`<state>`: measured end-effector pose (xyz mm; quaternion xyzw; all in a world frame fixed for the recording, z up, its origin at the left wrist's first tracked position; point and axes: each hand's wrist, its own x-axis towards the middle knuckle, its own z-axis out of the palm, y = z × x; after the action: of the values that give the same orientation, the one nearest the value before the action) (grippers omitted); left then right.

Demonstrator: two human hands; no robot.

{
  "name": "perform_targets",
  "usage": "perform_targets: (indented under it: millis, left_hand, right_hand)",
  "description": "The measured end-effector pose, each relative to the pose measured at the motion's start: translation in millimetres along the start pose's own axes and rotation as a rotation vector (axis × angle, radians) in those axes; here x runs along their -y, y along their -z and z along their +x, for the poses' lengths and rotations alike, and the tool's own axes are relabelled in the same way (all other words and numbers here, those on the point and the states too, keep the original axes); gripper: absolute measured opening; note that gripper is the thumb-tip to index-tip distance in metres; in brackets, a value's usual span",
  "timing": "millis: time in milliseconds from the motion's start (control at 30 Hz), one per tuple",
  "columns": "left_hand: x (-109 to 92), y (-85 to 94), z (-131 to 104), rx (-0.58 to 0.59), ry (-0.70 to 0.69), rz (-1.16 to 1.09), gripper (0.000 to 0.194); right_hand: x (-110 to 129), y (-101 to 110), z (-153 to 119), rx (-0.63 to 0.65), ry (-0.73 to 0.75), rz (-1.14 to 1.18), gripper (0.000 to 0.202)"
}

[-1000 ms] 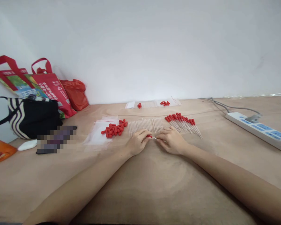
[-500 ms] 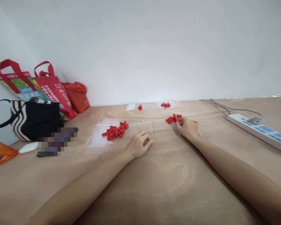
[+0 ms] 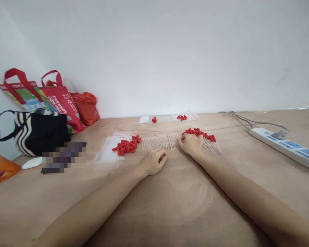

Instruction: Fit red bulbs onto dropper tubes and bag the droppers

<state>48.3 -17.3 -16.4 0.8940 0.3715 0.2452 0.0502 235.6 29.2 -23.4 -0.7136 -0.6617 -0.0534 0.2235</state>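
My left hand (image 3: 153,161) rests on the table with its fingers curled closed, just in front of a row of thin pale sticks (image 3: 154,142); what is inside them, if anything, is hidden. At the right end of that row, my right hand (image 3: 192,144) has its fingertips pinched on a stick, mostly covered by the fingers. Behind and to the right of this hand, several sticks with red tips (image 3: 206,134) lie in a fanned row. Loose red caps (image 3: 126,145) are heaped left of the pale sticks, partly on clear plastic bags (image 3: 105,154).
At the wall lie clear bags (image 3: 164,118) with red caps (image 3: 182,117). A white power strip (image 3: 285,144) with a grey cable stands at right. On the left are a black bag (image 3: 48,132), red shopping bags (image 3: 61,99), a blurred-out dark object (image 3: 64,157) and a white object (image 3: 32,162).
My right hand has moved left from the red-tipped sticks to the right end of the pale row, uncovering more red-tipped sticks. My left hand stays nearly in place, its fingers more closed.
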Motion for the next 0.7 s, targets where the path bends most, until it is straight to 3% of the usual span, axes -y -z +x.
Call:
perform_targets:
  millis: [267, 400, 500, 600, 700]
  left_hand:
    - [0.0, 2.0, 0.0, 0.015, -0.002, 0.01, 0.017]
    - [-0.2, -0.2, -0.9, -0.037, 0.016, 0.041, 0.012]
    - [3.2, 2.3, -2.1, -0.139, 0.021, 0.168, 0.013]
    - [12.1, 15.9, -4.9, -0.229, 0.047, 0.394, 0.016]
    - [24.9, 38.1, -10.6, -0.213, 0.132, 0.659, 0.014]
  right_hand:
    - [17.7, 1.1, 15.5, 0.191, -0.092, -0.058, 0.038]
    - [17.7, -0.8, 15.2, 0.176, -0.092, -0.044, 0.037]
    - [17.0, -1.4, 12.4, 0.134, -0.099, -0.028, 0.036]
    - [15.0, 0.3, 7.6, 0.059, -0.066, -0.014, 0.036]
    - [12.0, 3.0, 2.1, -0.01, -0.028, 0.017, 0.035]
